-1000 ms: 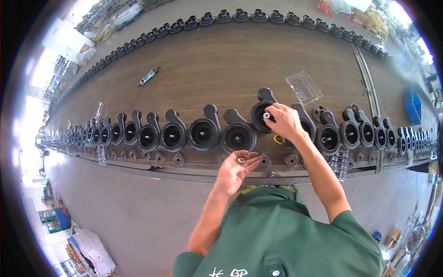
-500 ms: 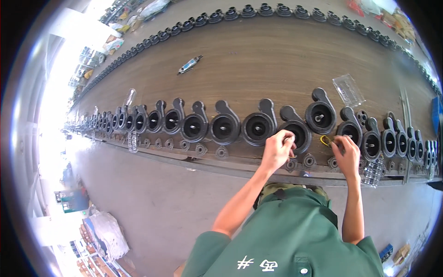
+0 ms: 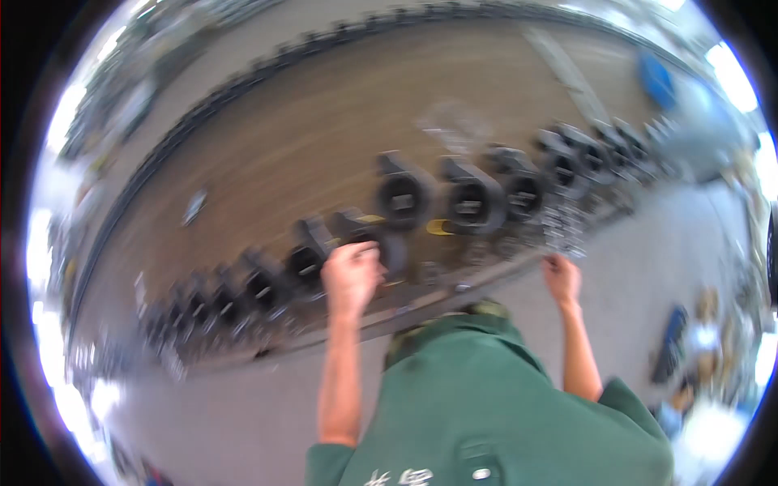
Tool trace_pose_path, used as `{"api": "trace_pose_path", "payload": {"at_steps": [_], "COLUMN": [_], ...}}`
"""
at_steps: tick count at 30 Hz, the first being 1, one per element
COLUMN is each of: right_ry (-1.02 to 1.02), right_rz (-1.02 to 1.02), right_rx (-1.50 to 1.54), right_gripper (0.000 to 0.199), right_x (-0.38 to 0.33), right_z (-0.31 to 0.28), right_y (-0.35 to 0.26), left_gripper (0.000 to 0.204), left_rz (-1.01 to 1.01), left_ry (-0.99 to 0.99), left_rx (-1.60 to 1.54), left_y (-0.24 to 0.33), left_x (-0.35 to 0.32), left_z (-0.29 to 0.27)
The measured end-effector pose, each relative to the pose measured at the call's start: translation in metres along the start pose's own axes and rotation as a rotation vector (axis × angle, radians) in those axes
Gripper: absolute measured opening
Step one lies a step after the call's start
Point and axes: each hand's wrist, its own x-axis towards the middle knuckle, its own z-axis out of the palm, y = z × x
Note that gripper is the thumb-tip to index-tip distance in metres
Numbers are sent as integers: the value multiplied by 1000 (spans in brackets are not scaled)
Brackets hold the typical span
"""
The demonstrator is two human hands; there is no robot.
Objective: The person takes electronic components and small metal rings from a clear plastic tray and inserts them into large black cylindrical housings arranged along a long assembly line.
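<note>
My left hand is closed at the near left side of a round black housing. What its fingers hold, if anything, is hidden. Yellow edges show around that housing, blurred. My right hand, fingers curled together, is by the near end of a clear plastic tray at the bench edge; I cannot make out anything in it. A yellow ring-like piece lies between two black housings, one of them the housing with a pale part inside.
Black housings with side arms line the near edge of the brown bench. Small flanged parts lie before them. Another clear tray, a small pale tool and a far row of black parts are also there.
The view has swung to the right and blurred. My right hand has left the yellow piece and moved right, to the clear tray. My left hand stays by the same housing.
</note>
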Motion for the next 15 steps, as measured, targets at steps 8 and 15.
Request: {"api": "trace_pose_path", "payload": {"at_steps": [8,15], "right_ry": [211,131], "right_rz": [266,168], "right_rx": [-52,-192], "right_gripper": [22,30], "right_x": [6,41], "right_z": [-9,0], "right_y": [92,111], "left_gripper": [17,16], "left_rz": [-73,-77], "left_ry": [-11,71], "left_rx": [-54,21], "left_y": [-22,-22], "left_x": [11,17], "left_z": [5,4]}}
